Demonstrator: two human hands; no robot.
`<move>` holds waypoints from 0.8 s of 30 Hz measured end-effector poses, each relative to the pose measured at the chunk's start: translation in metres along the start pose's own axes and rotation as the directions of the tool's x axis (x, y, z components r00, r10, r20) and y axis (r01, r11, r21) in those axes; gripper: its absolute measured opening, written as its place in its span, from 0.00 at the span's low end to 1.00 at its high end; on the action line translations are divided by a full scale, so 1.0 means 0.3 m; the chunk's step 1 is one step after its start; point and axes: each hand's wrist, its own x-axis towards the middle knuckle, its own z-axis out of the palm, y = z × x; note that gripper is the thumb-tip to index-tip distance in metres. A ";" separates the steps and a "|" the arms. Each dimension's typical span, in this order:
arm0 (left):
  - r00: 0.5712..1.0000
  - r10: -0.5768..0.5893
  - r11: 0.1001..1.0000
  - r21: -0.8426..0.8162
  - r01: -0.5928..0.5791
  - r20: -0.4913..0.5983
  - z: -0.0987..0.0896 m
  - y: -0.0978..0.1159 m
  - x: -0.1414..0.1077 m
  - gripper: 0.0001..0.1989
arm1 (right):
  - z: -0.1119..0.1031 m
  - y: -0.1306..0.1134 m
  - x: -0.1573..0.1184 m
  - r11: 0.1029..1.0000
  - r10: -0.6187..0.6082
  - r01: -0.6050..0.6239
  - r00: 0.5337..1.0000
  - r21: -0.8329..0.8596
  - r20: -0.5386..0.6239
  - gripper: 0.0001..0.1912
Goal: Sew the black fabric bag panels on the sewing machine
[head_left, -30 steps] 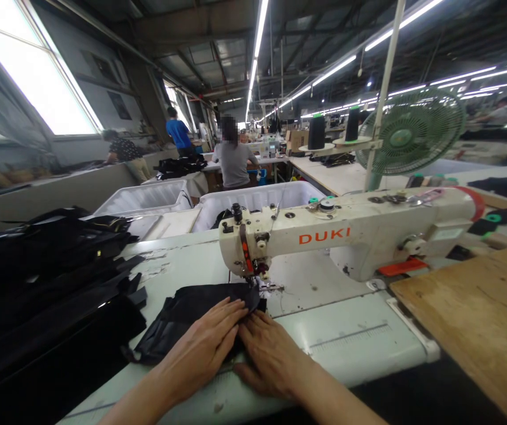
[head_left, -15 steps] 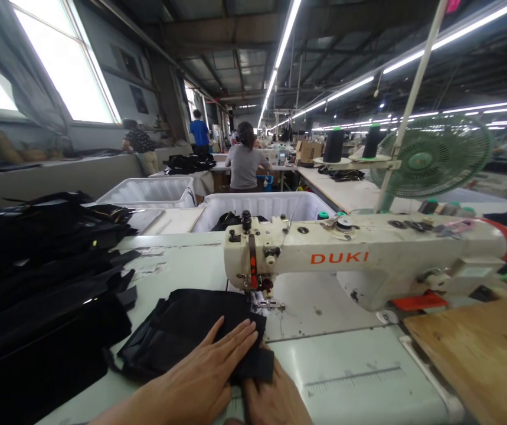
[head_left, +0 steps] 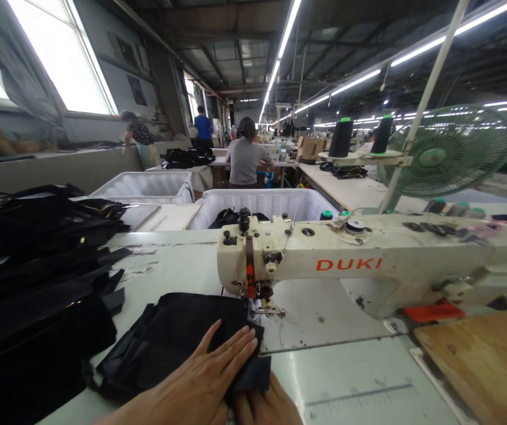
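one layered black fabric piece point(head_left: 173, 330) lies in the near middle of the head view, flat on the pale green machine table point(head_left: 355, 372). its far right edge reaches the presser foot point(head_left: 253, 308) of the white sewing machine point(head_left: 350, 251), which is lettered "duki" in orange; whether the edge sits under the foot cannot be told. the left hand point(head_left: 204, 372) rests palm down on the fabric, fingers outstretched and pressing rather than gripping. the right hand point(head_left: 275, 407) is at the near right corner, partly hidden beneath the cloth, so whether it pinches the fabric cannot be told.

to the left, a heap of black cut pieces point(head_left: 36, 277) spreads beside the fabric, the two well apart at their far ends. to the right of the hands, a ruler scale point(head_left: 363, 401) marks the tabletop, and a wooden board point(head_left: 483, 342) lies farther right, near a red lever point(head_left: 433, 311). beyond the machine stands a white plastic bin point(head_left: 275, 200) with black material inside, and at far right two black thread cones point(head_left: 340, 139) stand before a green fan point(head_left: 448, 153). farther off, a person in a grey top point(head_left: 244, 162) faces away.
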 end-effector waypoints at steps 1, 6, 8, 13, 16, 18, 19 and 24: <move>1.000 0.009 1.000 -0.002 -0.009 -0.015 0.001 -0.001 -0.001 0.43 | 0.007 0.000 -0.005 1.000 0.004 -0.005 0.999 0.010 0.036 0.18; 0.998 0.015 1.000 0.013 -0.014 -0.054 0.025 -0.004 -0.010 0.45 | 0.013 0.013 -0.012 1.000 0.019 -0.020 0.999 0.020 0.033 0.15; 0.997 0.002 1.000 0.015 0.000 -0.083 0.041 -0.008 -0.013 0.44 | -0.039 0.039 0.002 0.999 0.008 -0.010 0.999 0.033 0.052 0.14; 0.992 -0.008 1.000 0.005 0.009 -0.124 0.072 -0.028 -0.014 0.38 | -0.275 0.159 0.089 0.997 -0.019 0.003 0.979 0.076 0.205 0.13; 0.991 -0.027 0.999 -0.022 0.025 -0.129 0.076 -0.036 -0.021 0.36 | -0.349 0.215 0.172 0.990 0.081 -0.110 0.955 0.086 0.287 0.13; 0.985 -0.054 0.998 -0.037 0.049 -0.164 0.075 -0.040 -0.028 0.38 | -0.337 0.231 0.218 0.988 0.078 -0.115 0.943 0.098 0.325 0.18; 0.982 -0.062 0.997 -0.045 0.055 -0.179 0.074 -0.043 -0.031 0.39 | -0.317 0.235 0.233 0.990 0.062 -0.101 0.938 0.097 0.341 0.20; 0.978 -0.079 0.996 -0.054 0.070 -0.195 0.069 -0.084 -0.028 0.41 | -0.201 0.245 0.252 0.999 0.040 -0.045 0.941 0.005 0.336 0.22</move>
